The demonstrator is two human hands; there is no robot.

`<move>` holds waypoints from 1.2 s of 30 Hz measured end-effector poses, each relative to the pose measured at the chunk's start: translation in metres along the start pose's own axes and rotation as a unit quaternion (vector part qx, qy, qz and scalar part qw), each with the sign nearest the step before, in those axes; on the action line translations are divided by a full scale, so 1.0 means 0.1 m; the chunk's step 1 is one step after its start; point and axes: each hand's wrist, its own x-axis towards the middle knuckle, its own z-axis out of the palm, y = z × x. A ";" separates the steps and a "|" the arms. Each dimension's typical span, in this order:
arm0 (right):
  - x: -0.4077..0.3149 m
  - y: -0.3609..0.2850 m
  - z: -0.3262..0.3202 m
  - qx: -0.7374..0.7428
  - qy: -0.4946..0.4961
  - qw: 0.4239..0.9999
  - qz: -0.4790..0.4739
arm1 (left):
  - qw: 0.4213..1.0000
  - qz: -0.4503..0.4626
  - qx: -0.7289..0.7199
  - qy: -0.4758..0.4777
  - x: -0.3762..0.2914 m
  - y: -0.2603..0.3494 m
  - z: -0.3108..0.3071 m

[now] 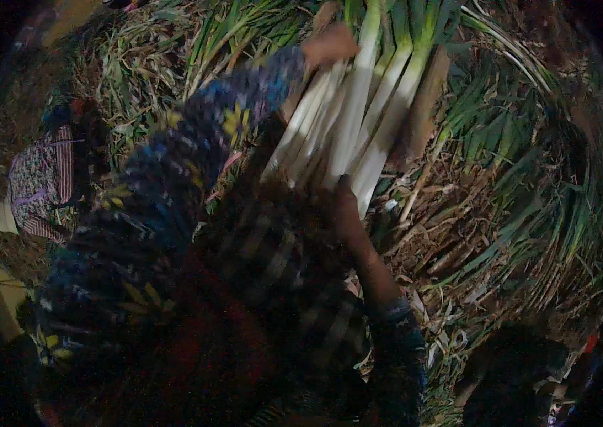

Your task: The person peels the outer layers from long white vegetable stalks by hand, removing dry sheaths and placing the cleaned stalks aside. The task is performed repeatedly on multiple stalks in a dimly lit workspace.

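Note:
A bundle of long green onions [355, 115], white in the stalk and green above, lies slanting before me over my lap. My right hand [347, 205] grips the lower white ends, its thumb on top of a stalk and the other fingers lost in shadow. Higher up, my left hand [331, 45] is at the left side of the bundle, by the place where white turns to green. It is blurred, and its fingers are mostly hidden. The root ends are too dark to make out.
Several more green onions [552, 213] lie in rows on the soil at right. Loose leaves and dry husks [141, 85] cover the ground at upper left. Another person [40, 181] in a pale hat and striped sleeves is at far left. A dark shape [515, 373] stands at lower right.

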 end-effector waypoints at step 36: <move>1.73 -0.61 -0.38 -0.386 0.188 0.901 -0.066 | 0.993 -0.051 -0.001 0.107 -0.12 0.47 -0.33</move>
